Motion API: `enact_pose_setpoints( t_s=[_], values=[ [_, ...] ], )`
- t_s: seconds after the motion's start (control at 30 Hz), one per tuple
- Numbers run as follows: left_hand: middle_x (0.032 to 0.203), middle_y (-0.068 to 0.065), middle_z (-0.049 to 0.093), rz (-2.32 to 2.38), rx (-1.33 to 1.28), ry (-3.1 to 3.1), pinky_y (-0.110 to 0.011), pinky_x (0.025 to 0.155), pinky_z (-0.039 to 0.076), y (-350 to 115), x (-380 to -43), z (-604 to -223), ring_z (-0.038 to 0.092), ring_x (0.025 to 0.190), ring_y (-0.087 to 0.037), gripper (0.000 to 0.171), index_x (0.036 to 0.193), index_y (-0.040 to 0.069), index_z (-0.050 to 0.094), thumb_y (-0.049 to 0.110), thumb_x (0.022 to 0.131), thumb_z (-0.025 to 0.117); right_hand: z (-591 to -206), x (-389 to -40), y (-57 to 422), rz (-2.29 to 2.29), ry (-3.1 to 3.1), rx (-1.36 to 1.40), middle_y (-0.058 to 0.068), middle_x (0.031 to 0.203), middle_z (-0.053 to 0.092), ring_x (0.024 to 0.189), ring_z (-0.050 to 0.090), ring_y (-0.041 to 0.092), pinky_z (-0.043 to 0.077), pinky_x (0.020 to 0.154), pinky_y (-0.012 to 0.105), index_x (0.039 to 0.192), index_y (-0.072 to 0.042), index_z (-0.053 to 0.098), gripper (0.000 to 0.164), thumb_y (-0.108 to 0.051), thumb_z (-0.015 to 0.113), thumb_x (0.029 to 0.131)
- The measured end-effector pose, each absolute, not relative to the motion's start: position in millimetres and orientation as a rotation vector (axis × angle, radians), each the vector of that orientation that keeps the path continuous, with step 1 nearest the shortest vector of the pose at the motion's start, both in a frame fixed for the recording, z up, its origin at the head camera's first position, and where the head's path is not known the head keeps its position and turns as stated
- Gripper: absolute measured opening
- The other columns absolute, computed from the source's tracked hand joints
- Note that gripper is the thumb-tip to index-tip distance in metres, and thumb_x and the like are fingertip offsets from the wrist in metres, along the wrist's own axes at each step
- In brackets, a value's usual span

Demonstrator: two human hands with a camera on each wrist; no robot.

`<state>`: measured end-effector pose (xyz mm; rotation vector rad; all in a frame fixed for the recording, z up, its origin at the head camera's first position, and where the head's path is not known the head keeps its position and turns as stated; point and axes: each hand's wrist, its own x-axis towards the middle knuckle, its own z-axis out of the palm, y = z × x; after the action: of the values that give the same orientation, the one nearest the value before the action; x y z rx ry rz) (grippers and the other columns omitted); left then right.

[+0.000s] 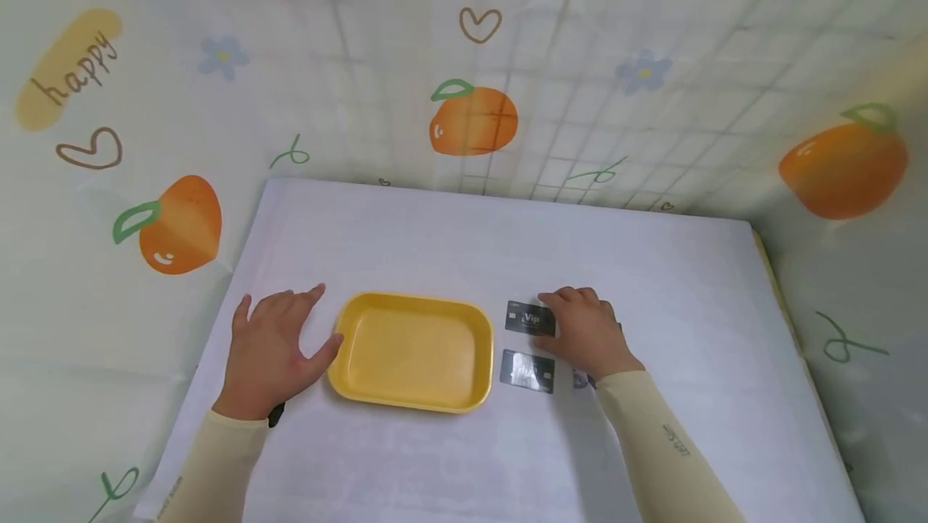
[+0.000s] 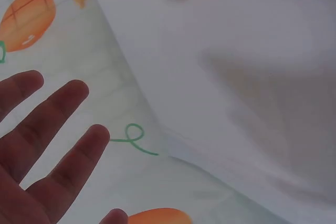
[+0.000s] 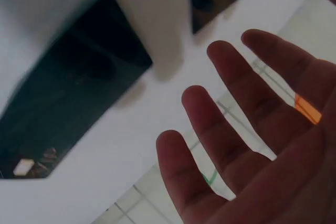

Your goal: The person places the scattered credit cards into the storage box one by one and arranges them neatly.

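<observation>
A yellow tray [image 1: 413, 406] lies on the white tabletop with nothing in it. My left hand [image 1: 270, 354] is at its left side, fingers spread and thumb tip near the rim; the left wrist view shows straight fingers [image 2: 55, 114]. Right of the tray lie two dark cards, one above the other: an upper card [image 1: 524, 317] printed "Vip" and a lower, glossy card [image 1: 528, 371]. My right hand [image 1: 586, 334] hovers at the upper card's right end, holding nothing. In the right wrist view its fingers [image 3: 231, 103] are apart from a dark card [image 3: 73, 82].
Another patterned item [image 1: 580, 379], perhaps a card, is partly hidden beneath my right wrist. The white tabletop [image 1: 435, 225] stretches behind the tray. A patterned curtain [image 1: 362, 104] with oranges and hearts surrounds its back and sides.
</observation>
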<state>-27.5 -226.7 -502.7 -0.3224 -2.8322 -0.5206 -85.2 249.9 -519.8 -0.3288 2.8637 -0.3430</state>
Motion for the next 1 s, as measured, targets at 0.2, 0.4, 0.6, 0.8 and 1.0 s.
enact_pose_setpoints(
  t_s=[0.2, 0.4, 0.6, 0.8, 1.0],
  values=[
    [0.102, -0.001, 0.076, -0.57, -0.349, -2.857, -0.057, 0.085, 0.05, -226, -23, -517, 0.068, 0.088, -0.028, 0.065, 0.141, 0.018, 0.069, 0.055, 0.088, 0.074, -526, -86, 252, -0.344, 2.839, -0.295, 0.008, 0.135, 0.062, 0.128, 0.048, 0.038, 0.037, 0.107, 0.065, 0.145, -0.015, 0.064, 0.075, -0.042, 0.091, 0.08],
    [0.077, 0.009, 0.061, -0.607, -0.301, -2.962, -0.033, 0.052, 0.041, -223, -17, -529, 0.05, 0.067, -0.016, 0.055, 0.13, 0.013, 0.075, 0.051, 0.091, 0.073, -528, -88, 252, -0.362, 2.833, -0.301, 0.005, 0.126, 0.064, 0.122, 0.049, 0.034, 0.039, 0.105, 0.061, 0.136, -0.014, 0.071, 0.067, -0.04, 0.093, 0.078],
    [0.074, 0.01, 0.06, -0.618, -0.254, -2.991, -0.031, 0.052, 0.042, -218, -13, -535, 0.051, 0.069, -0.014, 0.037, 0.114, 0.014, 0.081, 0.044, 0.095, 0.071, -530, -91, 253, -0.385, 2.849, -0.307, 0.003, 0.122, 0.068, 0.116, 0.053, 0.031, 0.042, 0.104, 0.061, 0.127, -0.014, 0.075, 0.062, -0.038, 0.096, 0.075],
    [0.071, 0.014, 0.054, -0.611, -0.238, -2.985, -0.03, 0.051, 0.042, -211, -10, -536, 0.049, 0.065, -0.012, 0.025, 0.103, 0.016, 0.082, 0.037, 0.094, 0.07, -530, -92, 253, -0.42, 2.849, -0.291, 0.001, 0.117, 0.07, 0.115, 0.055, 0.031, 0.041, 0.105, 0.062, 0.121, -0.015, 0.078, 0.055, -0.034, 0.098, 0.072],
    [0.071, 0.015, 0.054, -0.613, -0.238, -2.98, -0.029, 0.05, 0.041, -211, -8, -537, 0.048, 0.061, -0.009, 0.018, 0.094, 0.018, 0.08, 0.033, 0.094, 0.069, -533, -93, 251, -0.437, 2.818, -0.266, 0.0, 0.114, 0.068, 0.112, 0.054, 0.029, 0.042, 0.106, 0.059, 0.12, -0.015, 0.076, 0.055, -0.033, 0.098, 0.073]
  ],
)
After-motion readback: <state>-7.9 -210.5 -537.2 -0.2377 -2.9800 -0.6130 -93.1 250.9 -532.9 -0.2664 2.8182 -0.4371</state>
